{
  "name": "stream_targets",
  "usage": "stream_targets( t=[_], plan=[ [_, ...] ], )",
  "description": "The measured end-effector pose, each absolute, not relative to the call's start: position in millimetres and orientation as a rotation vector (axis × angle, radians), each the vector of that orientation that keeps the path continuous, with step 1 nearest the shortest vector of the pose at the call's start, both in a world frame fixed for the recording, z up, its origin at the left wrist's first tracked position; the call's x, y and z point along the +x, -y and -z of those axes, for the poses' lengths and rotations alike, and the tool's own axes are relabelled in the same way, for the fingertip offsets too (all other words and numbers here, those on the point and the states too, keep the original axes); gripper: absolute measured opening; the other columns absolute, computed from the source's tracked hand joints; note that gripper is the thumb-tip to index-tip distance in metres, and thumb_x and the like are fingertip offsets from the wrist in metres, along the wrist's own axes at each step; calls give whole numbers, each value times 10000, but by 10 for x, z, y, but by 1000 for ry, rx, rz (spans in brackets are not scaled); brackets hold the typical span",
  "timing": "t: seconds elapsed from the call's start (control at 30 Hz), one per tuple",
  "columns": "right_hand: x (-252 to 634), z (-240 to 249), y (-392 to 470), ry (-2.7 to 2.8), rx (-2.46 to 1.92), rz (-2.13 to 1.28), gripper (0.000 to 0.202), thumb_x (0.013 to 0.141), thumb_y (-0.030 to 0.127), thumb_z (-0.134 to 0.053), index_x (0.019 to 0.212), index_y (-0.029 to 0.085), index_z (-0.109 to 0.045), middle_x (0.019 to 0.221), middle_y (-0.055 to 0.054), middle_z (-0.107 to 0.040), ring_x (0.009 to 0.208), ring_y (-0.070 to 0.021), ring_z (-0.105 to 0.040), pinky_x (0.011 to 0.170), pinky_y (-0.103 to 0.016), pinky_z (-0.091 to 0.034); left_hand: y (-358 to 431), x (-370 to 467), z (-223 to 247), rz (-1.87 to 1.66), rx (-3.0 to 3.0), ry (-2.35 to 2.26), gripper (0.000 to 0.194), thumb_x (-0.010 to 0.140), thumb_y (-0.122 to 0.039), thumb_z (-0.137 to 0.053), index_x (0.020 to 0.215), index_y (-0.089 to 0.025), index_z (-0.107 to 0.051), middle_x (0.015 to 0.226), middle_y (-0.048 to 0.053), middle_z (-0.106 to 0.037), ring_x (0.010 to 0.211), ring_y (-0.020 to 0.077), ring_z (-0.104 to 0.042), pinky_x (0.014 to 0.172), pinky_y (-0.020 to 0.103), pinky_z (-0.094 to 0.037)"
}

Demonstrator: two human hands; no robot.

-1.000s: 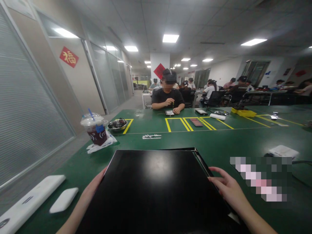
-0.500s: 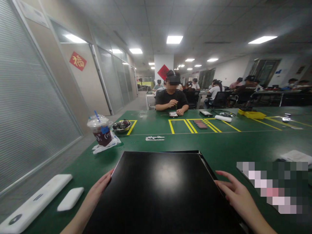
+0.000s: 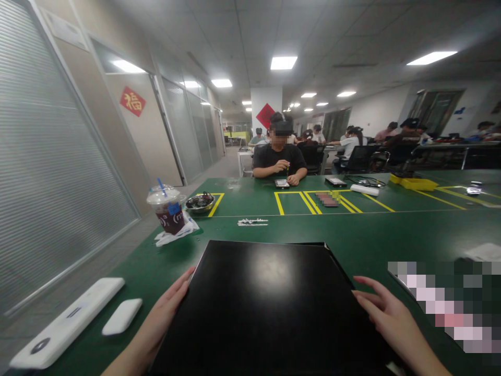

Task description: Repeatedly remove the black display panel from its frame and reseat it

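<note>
A large flat black glossy panel (image 3: 266, 308) fills the lower middle of the head view, with a light reflected on it. A dark edge shows from under its far right corner. My left hand (image 3: 172, 300) lies along the panel's left side, fingers together at the edge and partly hidden by it. On the opposite side, my right hand (image 3: 385, 308) touches the right edge with its lower fingertips, while one finger stretches out above it. The panel sits between both hands.
A long white device (image 3: 66, 324) and a small white case (image 3: 122, 316) lie left. Beyond stand an iced drink cup (image 3: 168, 209) and a metal bowl (image 3: 200, 203). White scraps (image 3: 252, 222) lie ahead. A pixelated item (image 3: 442, 308) is right. A co-worker (image 3: 279, 156) sits opposite.
The whole view has shifted slightly, so the surroundings appear a little farther right. The panel and my left hand have moved slightly rightward against the table. Both hands stay at its sides.
</note>
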State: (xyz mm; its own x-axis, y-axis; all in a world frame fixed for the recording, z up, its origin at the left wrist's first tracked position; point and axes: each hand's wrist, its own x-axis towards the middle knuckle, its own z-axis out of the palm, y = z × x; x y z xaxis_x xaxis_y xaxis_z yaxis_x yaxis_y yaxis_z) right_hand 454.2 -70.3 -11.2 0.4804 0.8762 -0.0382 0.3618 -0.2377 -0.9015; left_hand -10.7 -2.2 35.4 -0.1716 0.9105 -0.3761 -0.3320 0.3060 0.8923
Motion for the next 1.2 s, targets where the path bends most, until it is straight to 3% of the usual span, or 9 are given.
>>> stream_targets(
  t=[0.2,0.5,0.7,0.8,0.93,1.2],
  plan=[
    [4585,156,691,1034,-1849,-720,601,714,564,-616,1223,249,-669,1017,-103,-807,820,-288,-755,654,-362,-545,79,-29,-452,-1182,515,-1218,705,815,-187,-762,1488,-221,-554,1280,94,-756,1194,292,-704,1011,375,-564],
    [4592,217,660,1057,-1832,-702,571,671,563,-636,1159,268,-671,1012,-75,-812,1014,-323,-746,858,-403,-531,11,-127,-243,-1193,669,-1228,512,817,-247,-792,1311,-182,-674,1208,117,-781,1116,292,-741,919,344,-598],
    [4588,148,667,1082,-1835,-676,568,667,552,-638,1158,269,-673,978,-72,-814,943,-315,-755,831,-403,-525,1,-125,-229,-1199,780,-1199,500,855,-214,-761,1333,-137,-636,1170,143,-788,1000,263,-775,792,288,-613],
    [4590,136,670,1120,-1856,-644,547,674,529,-645,1155,269,-682,977,-75,-813,939,-314,-752,829,-406,-525,22,-86,-305,-1150,753,-1254,545,866,-126,-718,1397,-160,-604,1136,130,-800,946,246,-786,793,298,-618],
    [4603,140,677,1143,-1876,-579,546,706,498,-638,1193,255,-690,981,-87,-812,846,-292,-753,754,-392,-538,72,0,-424,-1134,775,-1372,527,856,-100,-700,1374,-176,-642,1031,105,-822,832,229,-792,682,268,-613],
    [4597,81,682,1189,-1895,-566,494,734,452,-638,1179,249,-698,980,-79,-812,878,-282,-752,766,-389,-545,87,77,-477,-1175,889,-1534,335,775,-102,-655,1095,-150,-741,902,64,-813,732,187,-756,636,229,-564]
  ],
)
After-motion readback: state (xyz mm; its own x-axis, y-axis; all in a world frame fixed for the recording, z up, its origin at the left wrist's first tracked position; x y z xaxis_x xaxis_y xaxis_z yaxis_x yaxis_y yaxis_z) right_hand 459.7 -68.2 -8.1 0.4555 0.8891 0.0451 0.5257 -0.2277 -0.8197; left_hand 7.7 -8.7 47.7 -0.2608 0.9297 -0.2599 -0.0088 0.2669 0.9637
